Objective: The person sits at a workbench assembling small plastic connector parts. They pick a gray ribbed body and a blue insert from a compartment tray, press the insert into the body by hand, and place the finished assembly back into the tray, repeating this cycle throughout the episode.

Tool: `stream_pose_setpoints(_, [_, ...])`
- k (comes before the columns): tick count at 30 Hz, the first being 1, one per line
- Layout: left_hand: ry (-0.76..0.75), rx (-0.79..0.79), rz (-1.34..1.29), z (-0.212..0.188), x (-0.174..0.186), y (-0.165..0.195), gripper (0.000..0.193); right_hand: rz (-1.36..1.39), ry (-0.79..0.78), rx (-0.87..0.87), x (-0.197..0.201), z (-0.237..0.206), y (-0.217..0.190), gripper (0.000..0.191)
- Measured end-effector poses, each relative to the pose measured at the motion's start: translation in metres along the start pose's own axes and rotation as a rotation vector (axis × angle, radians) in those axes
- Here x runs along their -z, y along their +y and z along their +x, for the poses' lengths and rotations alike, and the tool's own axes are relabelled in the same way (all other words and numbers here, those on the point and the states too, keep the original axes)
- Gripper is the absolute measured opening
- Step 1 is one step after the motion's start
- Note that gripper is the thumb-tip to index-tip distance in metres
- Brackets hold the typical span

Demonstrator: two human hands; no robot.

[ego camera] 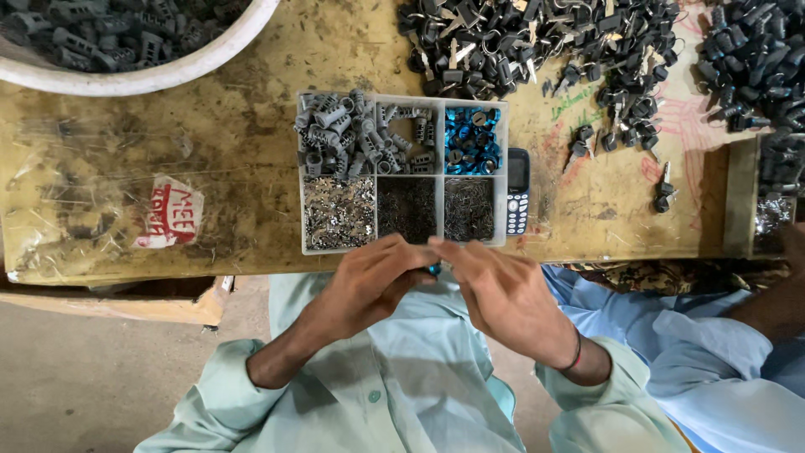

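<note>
Left hand (369, 281) and right hand (501, 294) met fingertip to fingertip, curled closed around a small blue part (434, 269), mostly hidden. They hovered just off the table's near edge, beside the clear plastic six-compartment tray (403, 248).

You get a single view, worn on the head and facing steeply down from close above. The table (210, 168) fills the upper half of the frame, the tray (402, 172) sits at centre, and your lap and sleeves take the lower half.
</note>
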State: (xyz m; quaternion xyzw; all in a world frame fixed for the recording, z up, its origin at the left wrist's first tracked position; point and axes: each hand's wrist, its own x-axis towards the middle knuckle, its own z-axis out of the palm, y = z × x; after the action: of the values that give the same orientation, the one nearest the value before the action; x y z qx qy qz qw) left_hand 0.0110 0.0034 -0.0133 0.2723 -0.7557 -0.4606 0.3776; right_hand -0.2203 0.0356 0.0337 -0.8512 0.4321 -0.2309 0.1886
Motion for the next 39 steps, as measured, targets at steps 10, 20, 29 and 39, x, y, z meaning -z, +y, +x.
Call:
stream_pose_setpoints(10, [0.019, -0.041, -0.129, 0.004, -0.012, 0.006, 0.032, 0.039, -0.027, -0.056, -0.017, -0.028, -0.001, 0.07])
stream_pose_setpoints(20, [0.26, 0.347, -0.045, -0.001, 0.02, -0.002, 0.029, -0.207, 0.392, -0.547, -0.018, -0.047, 0.087, 0.053])
stream_pose_setpoints(29, [0.209, 0.443, 0.725, -0.008, 0.037, -0.005, 0.009, 0.078, 0.236, -0.366, 0.017, 0.007, 0.054, 0.031])
stream_pose_setpoints(39, [0.316, 0.419, 0.495, -0.005, 0.043, -0.002, 0.013, -0.217, 0.019, 0.145, -0.047, 0.059, 0.041, 0.036])
